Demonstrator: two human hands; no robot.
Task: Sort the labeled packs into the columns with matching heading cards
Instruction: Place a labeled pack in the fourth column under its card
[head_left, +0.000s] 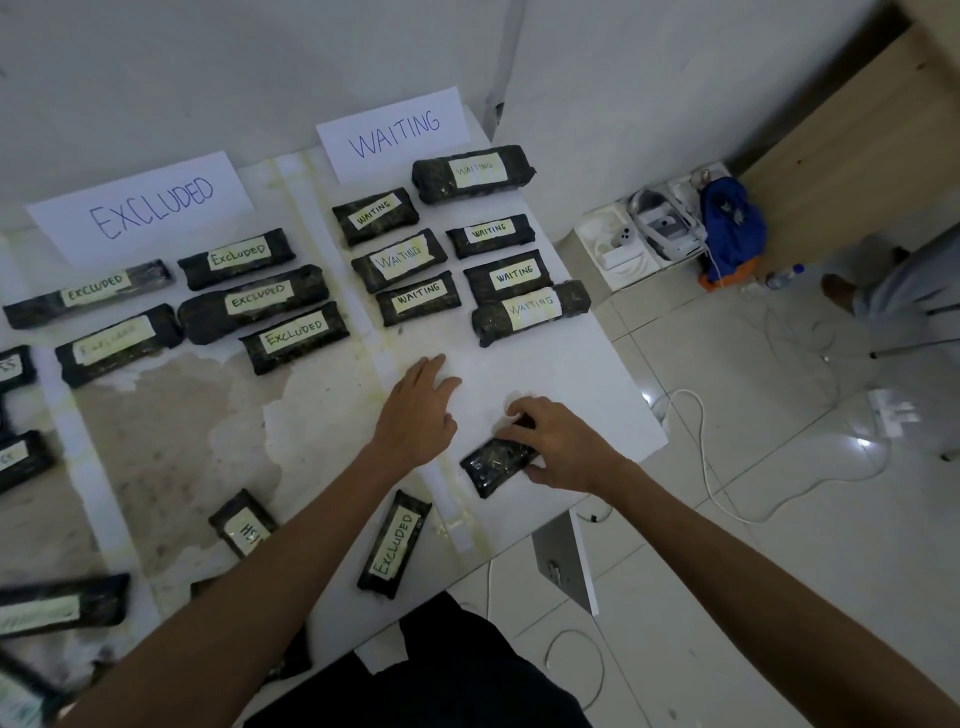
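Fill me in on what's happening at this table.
A person is sorting dark labeled packs into columns under heading cards. Five packs lie under the EXCLUDED card and seven under the WAITING card. The right hand grips a pack with no label showing, the left hand rests open on the table. An unsorted EXCLUDED pack lies at the near edge.

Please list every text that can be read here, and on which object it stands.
"EXCLUDED": white paper heading card; five black wrapped packs beneath; black pack near table edge.
"WAITING": second white heading card; seven black packs below it.
Unreadable: faded label, left-edge packs, label-hidden pack under right hand.
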